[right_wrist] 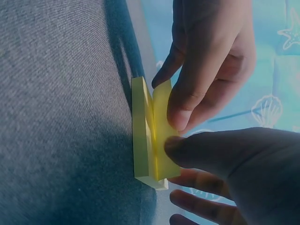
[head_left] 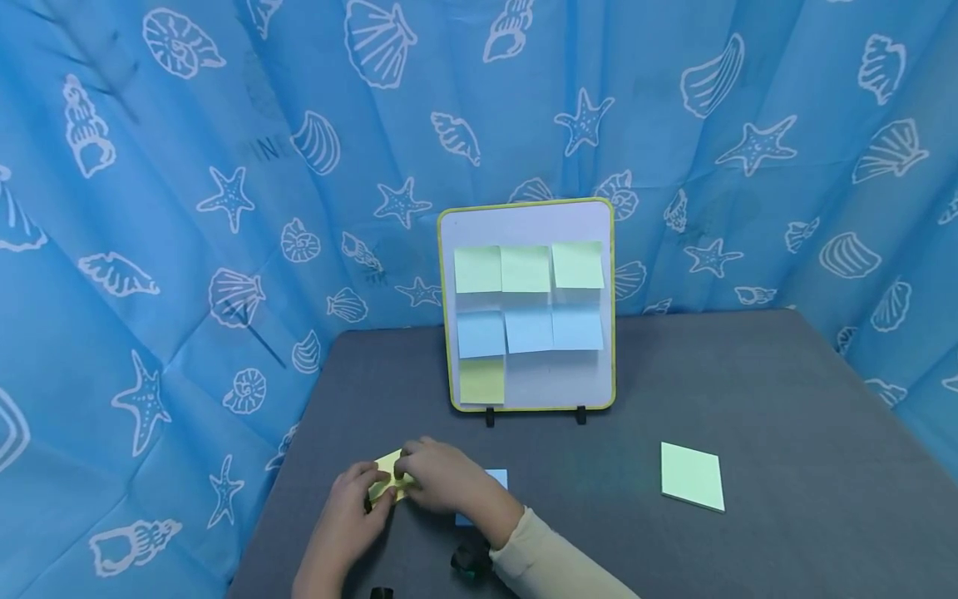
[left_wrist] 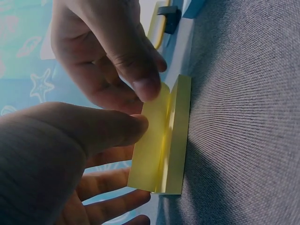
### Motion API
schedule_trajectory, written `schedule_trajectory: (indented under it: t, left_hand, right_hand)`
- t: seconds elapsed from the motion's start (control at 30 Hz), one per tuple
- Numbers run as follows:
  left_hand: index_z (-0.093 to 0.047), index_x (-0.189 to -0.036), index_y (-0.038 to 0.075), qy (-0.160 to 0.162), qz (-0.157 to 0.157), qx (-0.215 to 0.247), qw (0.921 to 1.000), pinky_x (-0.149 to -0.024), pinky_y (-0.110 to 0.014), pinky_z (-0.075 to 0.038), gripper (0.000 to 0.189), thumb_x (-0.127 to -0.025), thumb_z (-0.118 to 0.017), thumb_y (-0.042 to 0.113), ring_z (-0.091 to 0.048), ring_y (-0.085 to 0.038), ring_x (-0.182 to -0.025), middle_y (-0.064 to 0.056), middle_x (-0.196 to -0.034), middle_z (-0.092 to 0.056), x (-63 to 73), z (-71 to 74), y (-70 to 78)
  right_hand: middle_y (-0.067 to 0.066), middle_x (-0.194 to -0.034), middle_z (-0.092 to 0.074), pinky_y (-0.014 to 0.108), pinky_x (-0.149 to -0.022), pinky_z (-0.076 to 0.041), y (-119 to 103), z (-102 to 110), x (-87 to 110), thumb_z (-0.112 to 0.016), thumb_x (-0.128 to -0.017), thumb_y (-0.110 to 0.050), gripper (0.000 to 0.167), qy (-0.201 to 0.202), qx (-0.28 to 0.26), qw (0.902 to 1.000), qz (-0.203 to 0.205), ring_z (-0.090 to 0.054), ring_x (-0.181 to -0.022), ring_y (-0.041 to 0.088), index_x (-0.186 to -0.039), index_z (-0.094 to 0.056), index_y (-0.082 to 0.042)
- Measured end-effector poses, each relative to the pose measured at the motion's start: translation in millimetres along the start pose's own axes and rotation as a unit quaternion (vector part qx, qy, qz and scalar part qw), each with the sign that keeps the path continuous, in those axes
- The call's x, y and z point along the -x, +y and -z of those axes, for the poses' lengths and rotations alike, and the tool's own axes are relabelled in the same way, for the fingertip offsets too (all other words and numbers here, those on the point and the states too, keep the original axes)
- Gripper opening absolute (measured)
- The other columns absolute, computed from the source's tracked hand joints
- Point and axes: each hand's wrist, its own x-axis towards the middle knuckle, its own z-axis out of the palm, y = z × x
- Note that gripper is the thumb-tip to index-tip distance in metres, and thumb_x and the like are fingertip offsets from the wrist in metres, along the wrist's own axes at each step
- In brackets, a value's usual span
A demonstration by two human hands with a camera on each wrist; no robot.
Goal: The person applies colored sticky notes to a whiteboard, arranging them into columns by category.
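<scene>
A yellow sticky note pad [left_wrist: 179, 140] lies on the table at the front left, its top sticky note [left_wrist: 151, 150] bent up from the stack. My left hand [head_left: 346, 514] pinches that raised note, thumb on its near face and fingers behind. From the other side my right hand [head_left: 443, 476] pinches the same note, the two thumbs close together in both wrist views. Still joined to the pad along one edge, the note stands up steeply. Under my right wrist a blue sticky note pad [head_left: 497, 477] is partly hidden.
Behind the hands stands a yellow-rimmed whiteboard [head_left: 524, 223] on small black feet. It bears green notes [head_left: 525, 269], blue notes [head_left: 529, 329] and one yellow note [head_left: 482, 382]. A green pad [head_left: 692, 476] lies on the grey table [head_left: 599, 516] at right. A patterned blue curtain [head_left: 479, 100] hangs behind.
</scene>
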Motion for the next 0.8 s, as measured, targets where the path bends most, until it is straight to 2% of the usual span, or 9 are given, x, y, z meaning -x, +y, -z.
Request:
schedule_trajectory:
  t: [0.2, 0.3, 0.6, 0.8]
  left_hand:
    - [-0.079, -0.102, 0.013, 0.017, -0.013, 0.007, 0.9998, -0.104, -0.058, -0.053, 0.008, -0.101, -0.074, 0.020, -0.061, -0.042, -0.127, -0.016, -0.132, -0.068, 2.1, -2.5, -1.0]
    - [-0.078, -0.095, 0.016, 0.024, -0.020, 0.010, 0.9995, -0.105, -0.060, -0.052, 0.009, -0.102, -0.073, 0.018, -0.061, -0.044, -0.128, -0.018, -0.133, -0.068, 2.5, -4.0, -1.5]
    - [-0.076, -0.090, 0.016, 0.035, -0.029, 0.003, 0.9989, -0.104, -0.062, -0.051, 0.013, -0.102, -0.073, 0.017, -0.061, -0.044, -0.128, -0.019, -0.135, -0.068, 0.9, -6.9, -2.0]
    - [-0.074, -0.087, 0.016, 0.054, -0.030, -0.004, 0.9981, -0.103, -0.063, -0.051, 0.014, -0.101, -0.074, 0.015, -0.061, -0.043, -0.126, -0.017, -0.131, -0.069, -0.2, -10.0, -3.0]
  right_hand:
    - [-0.009, -0.104, -0.071, 0.023, -0.077, -0.053, 3.3, -1.8, -0.8, -0.074, -0.102, -0.023, 0.008, 0.023, 0.003, 0.9997, 0.007, -0.059, -0.089, 0.006, -0.104, -0.081, -0.024]
    - [-0.011, -0.100, -0.070, 0.021, -0.073, -0.051, 4.3, -2.6, -1.1, -0.072, -0.102, -0.023, 0.009, 0.031, 0.009, 0.9995, 0.005, -0.057, -0.084, 0.004, -0.102, -0.081, -0.025]
    - [-0.011, -0.099, -0.071, 0.022, -0.070, -0.051, 5.9, -6.7, -4.8, -0.073, -0.102, -0.027, 0.007, 0.042, 0.039, 0.9983, -0.003, -0.059, -0.082, 0.006, -0.100, -0.081, -0.027]
    - [-0.012, -0.098, -0.071, 0.022, -0.067, -0.048, 6.8, -8.8, -6.7, -0.075, -0.100, -0.029, 0.006, 0.043, 0.039, 0.9983, -0.004, -0.056, -0.079, 0.005, -0.099, -0.080, -0.027]
